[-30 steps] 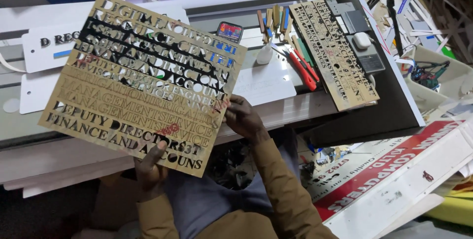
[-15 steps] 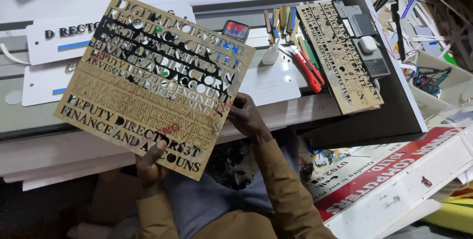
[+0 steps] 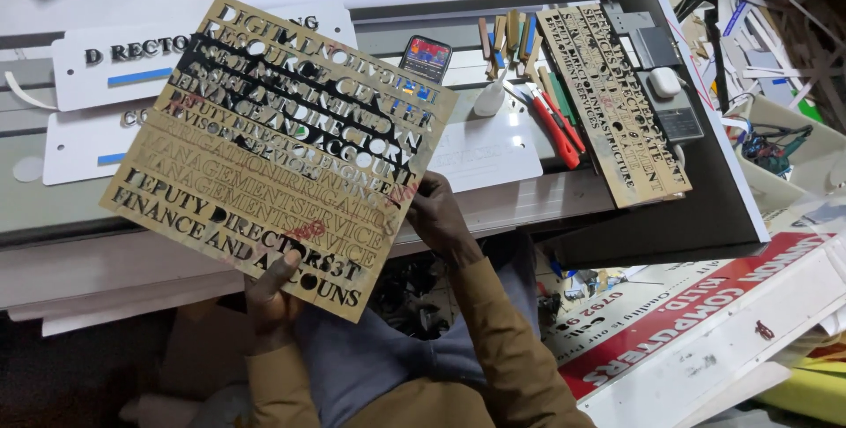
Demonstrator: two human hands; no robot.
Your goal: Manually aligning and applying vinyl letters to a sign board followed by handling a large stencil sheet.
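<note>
While the left hand (image 3: 269,291) and right hand (image 3: 438,216) pinch the gold sheet (image 3: 278,146) tilted over the bench (image 3: 529,199), most upper letters look removed; the lower 2 rows remain.

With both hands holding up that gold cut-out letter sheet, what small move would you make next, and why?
Probably lower the gold sheet flat onto the workbench: the left hand and right hand grip only its near edge, so it hangs tilted and unsupported.
</note>
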